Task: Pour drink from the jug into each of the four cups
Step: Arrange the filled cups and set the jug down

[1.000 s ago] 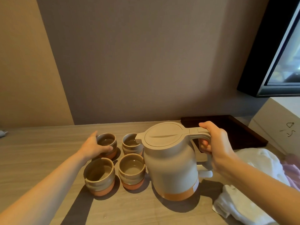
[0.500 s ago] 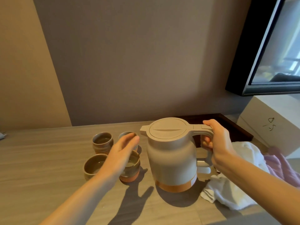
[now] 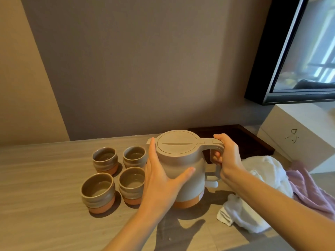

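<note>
A beige jug [image 3: 183, 160] with an orange base and a closed lid stands upright on the wooden counter [image 3: 45, 205]. My right hand [image 3: 227, 156] is wrapped around its handle. My left hand [image 3: 161, 176] lies flat against the jug's left side, thumb across the front. Left of the jug stand several brown-and-orange cups in a square: back left cup [image 3: 105, 159], back right cup [image 3: 134, 156], front left cup [image 3: 97, 192], front right cup [image 3: 131, 184]. Each cup holds some liquid. The jug's spout is partly hidden by my left fingers.
A white towel [image 3: 257, 194] and a pink cloth [image 3: 308, 189] lie right of the jug. A dark tray [image 3: 253, 140] sits behind it by the wall. A white box [image 3: 297, 134] and a black-framed screen [image 3: 299, 51] stand at the right.
My left hand left the back left cup, swung right over the cups and now rests on the jug's side. The right hand stays on the handle.
</note>
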The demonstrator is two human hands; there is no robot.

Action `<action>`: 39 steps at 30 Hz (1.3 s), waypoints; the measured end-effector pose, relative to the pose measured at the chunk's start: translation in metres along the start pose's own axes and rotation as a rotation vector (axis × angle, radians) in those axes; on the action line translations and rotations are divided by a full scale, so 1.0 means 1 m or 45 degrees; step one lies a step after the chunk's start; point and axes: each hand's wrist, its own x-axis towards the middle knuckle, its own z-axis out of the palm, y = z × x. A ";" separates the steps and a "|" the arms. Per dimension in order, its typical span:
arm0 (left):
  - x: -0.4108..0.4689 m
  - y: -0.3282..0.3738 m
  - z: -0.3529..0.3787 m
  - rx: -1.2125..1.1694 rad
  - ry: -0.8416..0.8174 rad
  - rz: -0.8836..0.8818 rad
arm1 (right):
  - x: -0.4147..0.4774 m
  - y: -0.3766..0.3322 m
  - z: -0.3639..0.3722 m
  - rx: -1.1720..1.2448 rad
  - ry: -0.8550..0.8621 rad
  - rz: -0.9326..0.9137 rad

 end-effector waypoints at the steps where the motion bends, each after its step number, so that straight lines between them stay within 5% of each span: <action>1: 0.003 -0.002 0.003 0.045 0.042 0.024 | 0.004 0.003 0.002 0.002 -0.015 0.002; 8: 0.019 -0.028 0.010 0.188 0.261 0.038 | 0.035 0.027 0.014 -0.019 -0.083 0.076; 39: 0.016 -0.060 0.022 0.443 0.271 0.103 | 0.078 0.069 0.014 -0.101 -0.129 0.034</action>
